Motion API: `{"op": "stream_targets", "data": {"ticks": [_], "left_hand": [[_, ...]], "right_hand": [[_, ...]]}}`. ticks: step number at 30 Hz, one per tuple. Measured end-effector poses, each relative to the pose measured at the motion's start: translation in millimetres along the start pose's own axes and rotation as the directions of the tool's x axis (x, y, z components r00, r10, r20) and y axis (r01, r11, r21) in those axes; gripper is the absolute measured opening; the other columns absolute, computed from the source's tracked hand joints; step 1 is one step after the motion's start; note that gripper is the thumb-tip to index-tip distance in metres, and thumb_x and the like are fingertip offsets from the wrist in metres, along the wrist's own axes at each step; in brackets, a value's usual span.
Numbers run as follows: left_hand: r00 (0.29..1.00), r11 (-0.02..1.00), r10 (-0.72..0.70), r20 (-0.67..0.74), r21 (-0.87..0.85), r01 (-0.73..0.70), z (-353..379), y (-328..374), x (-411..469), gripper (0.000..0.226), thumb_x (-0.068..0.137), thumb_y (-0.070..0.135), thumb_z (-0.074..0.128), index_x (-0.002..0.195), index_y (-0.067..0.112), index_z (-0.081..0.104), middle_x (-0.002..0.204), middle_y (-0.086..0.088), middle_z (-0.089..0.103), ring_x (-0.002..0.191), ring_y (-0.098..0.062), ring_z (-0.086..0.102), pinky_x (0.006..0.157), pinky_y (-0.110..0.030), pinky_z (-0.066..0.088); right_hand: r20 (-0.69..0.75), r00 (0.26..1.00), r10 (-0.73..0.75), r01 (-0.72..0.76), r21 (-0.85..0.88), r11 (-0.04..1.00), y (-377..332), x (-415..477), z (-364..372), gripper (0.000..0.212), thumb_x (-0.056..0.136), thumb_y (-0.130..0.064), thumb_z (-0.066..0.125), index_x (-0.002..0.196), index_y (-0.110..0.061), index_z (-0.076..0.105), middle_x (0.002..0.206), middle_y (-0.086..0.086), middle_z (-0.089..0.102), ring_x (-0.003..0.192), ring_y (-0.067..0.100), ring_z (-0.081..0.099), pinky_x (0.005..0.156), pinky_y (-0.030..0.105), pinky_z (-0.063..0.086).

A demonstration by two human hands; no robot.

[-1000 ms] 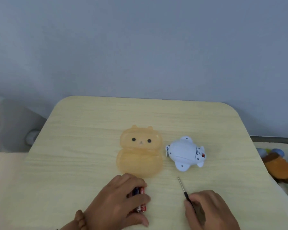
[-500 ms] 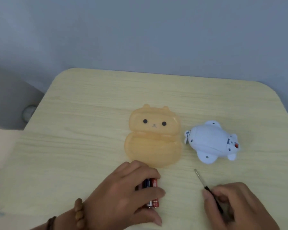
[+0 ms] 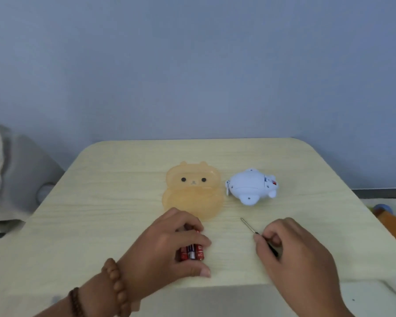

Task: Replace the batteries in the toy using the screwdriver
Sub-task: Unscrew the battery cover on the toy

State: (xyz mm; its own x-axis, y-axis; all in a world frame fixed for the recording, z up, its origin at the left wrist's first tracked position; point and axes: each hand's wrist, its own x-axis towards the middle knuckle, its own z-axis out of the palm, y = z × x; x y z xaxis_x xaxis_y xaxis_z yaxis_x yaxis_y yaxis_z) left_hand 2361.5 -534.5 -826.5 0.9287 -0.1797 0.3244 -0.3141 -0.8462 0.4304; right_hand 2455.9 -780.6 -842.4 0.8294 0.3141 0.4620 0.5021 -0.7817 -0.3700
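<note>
Head view looks down on a pale wooden bench [image 3: 124, 202]. The task looks barely begun. The white toy [image 3: 252, 186] lies belly-up toward 1 o'clock from the hands, untouched; whether its battery cover is on or off I cannot tell, though something red shows at its right end. Unscrewing, swapping cells and closing up all appear to remain. An orange bear-faced case [image 3: 192, 191] lies open at 12 o'clock, just left of the toy and apart from it.

The left hand [image 3: 165, 245], at about 7 o'clock on the bench, is curled down over a cluster of red batteries [image 3: 191, 252] that rest on the bench. Its fingers [image 3: 188, 223] arch over the far ends and the thumb presses at the near side, so the cells are pinched loosely but not lifted. A bead bracelet [image 3: 114, 287] sits on that wrist.

The right hand [image 3: 293, 250], at about 5 o'clock, has its fingers bent closed around the dark handle of the screwdriver [image 3: 249, 227], whose thin metal shaft points toward 11 o'clock and lies low along the bench. The tip is well short of the toy. I judge the grip is being gathered rather than the tool already put to work.
</note>
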Motion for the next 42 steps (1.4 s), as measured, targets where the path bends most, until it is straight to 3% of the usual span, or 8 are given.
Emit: {"op": "stream_targets", "data": {"ticks": [7, 15, 20, 25, 30, 36, 39, 42], "left_hand": [[1.0, 0.998, -0.019, 0.024, 0.064, 0.017, -1.5, 8.8, -1.8, 0.051, 0.078, 0.076, 0.058, 0.111, 0.038, 0.071, 0.118, 0.022, 0.056, 0.112, 0.002, 0.045, 0.096, -0.023, 0.046], [1.0, 0.997, -0.006, -0.015, 0.072, 0.007, -2.2, 11.0, -1.3, 0.051, 0.079, 0.077, 0.059, 0.111, 0.039, 0.07, 0.115, 0.025, 0.058, 0.113, 0.004, 0.047, 0.094, -0.018, 0.046], [0.999, 0.997, 0.006, -0.04, 0.082, -0.003, -0.7, 8.5, 0.1, 0.051, 0.077, 0.075, 0.064, 0.111, 0.038, 0.069, 0.114, 0.026, 0.059, 0.112, 0.005, 0.049, 0.091, -0.022, 0.049], [0.998, 0.998, 0.01, -0.068, 0.06, -0.006, -0.7, 8.1, -0.4, 0.052, 0.074, 0.073, 0.07, 0.113, 0.038, 0.067, 0.115, 0.026, 0.058, 0.112, 0.003, 0.052, 0.09, -0.023, 0.051], [0.993, 1.0, 0.024, -0.117, 0.006, -0.023, -3.8, 7.2, -2.0, 0.056, 0.068, 0.069, 0.077, 0.113, 0.036, 0.069, 0.117, 0.027, 0.058, 0.113, -0.001, 0.055, 0.091, -0.027, 0.051], [0.974, 0.996, 0.08, -0.211, 0.058, -0.069, -51.3, 34.0, 39.0, 0.057, 0.073, 0.063, 0.076, 0.12, 0.032, 0.066, 0.12, 0.022, 0.06, 0.117, -0.003, 0.053, 0.1, -0.021, 0.042], [0.99, 0.978, 0.103, -0.097, 0.191, -0.084, -76.6, 61.2, 93.2, 0.073, 0.073, 0.066, 0.073, 0.135, 0.032, 0.052, 0.131, 0.016, 0.053, 0.124, -0.005, 0.046, 0.104, -0.022, 0.038], [0.976, 0.964, -0.073, 0.207, 0.264, 0.016, -51.4, 57.0, 148.2, 0.097, 0.069, 0.068, 0.073, 0.147, 0.027, 0.034, 0.145, 0.009, 0.043, 0.131, -0.012, 0.04, 0.11, -0.031, 0.036]], "right_hand": [[0.053, 0.997, 0.054, -0.051, -0.056, 0.997, -5.9, -3.0, -5.0, 0.033, 0.075, -0.038, 0.077, 0.064, -0.026, 0.048, 0.063, -0.007, 0.051, 0.06, 0.015, 0.055, 0.047, 0.029, 0.04], [0.071, 0.992, 0.106, -0.097, -0.125, 0.987, -22.6, 3.8, -10.7, 0.027, 0.086, -0.044, 0.058, 0.076, -0.024, 0.043, 0.087, -0.002, 0.059, 0.091, 0.018, 0.064, 0.058, 0.032, 0.036], [0.029, 0.997, 0.066, -0.062, -0.138, 0.988, -16.5, 2.2, -1.3, 0.058, 0.051, -0.037, 0.085, 0.064, -0.027, 0.029, 0.058, -0.003, 0.05, 0.053, 0.02, 0.06, 0.04, 0.025, 0.02], [0.019, 0.999, 0.049, -0.045, -0.162, 0.986, -13.1, 3.0, 0.5, 0.06, 0.05, -0.037, 0.087, 0.063, -0.026, 0.029, 0.056, -0.004, 0.047, 0.05, 0.019, 0.057, 0.04, 0.024, 0.018], [-0.011, 1.0, 0.006, -0.008, -0.158, 0.987, -11.4, 0.6, 2.8, 0.058, 0.055, -0.035, 0.086, 0.064, -0.026, 0.029, 0.062, -0.008, 0.027, 0.05, 0.019, 0.055, 0.04, 0.023, 0.015], [0.006, 0.999, 0.031, -0.03, -0.145, 0.989, -12.3, 2.5, 3.3, 0.054, 0.051, -0.033, 0.088, 0.059, -0.023, 0.035, 0.058, -0.006, 0.033, 0.049, 0.021, 0.055, 0.042, 0.021, 0.013], [0.041, 0.997, 0.063, -0.058, -0.117, 0.991, -10.1, 2.0, 5.8, 0.054, 0.05, -0.034, 0.088, 0.059, -0.023, 0.035, 0.057, -0.003, 0.046, 0.049, 0.021, 0.055, 0.04, 0.023, 0.017], [0.056, 0.996, 0.075, -0.069, -0.103, 0.992, -9.7, 3.1, 6.8, 0.053, 0.054, -0.038, 0.082, 0.062, -0.027, 0.031, 0.059, -0.006, 0.039, 0.051, 0.019, 0.055, 0.041, 0.02, 0.011]]}}
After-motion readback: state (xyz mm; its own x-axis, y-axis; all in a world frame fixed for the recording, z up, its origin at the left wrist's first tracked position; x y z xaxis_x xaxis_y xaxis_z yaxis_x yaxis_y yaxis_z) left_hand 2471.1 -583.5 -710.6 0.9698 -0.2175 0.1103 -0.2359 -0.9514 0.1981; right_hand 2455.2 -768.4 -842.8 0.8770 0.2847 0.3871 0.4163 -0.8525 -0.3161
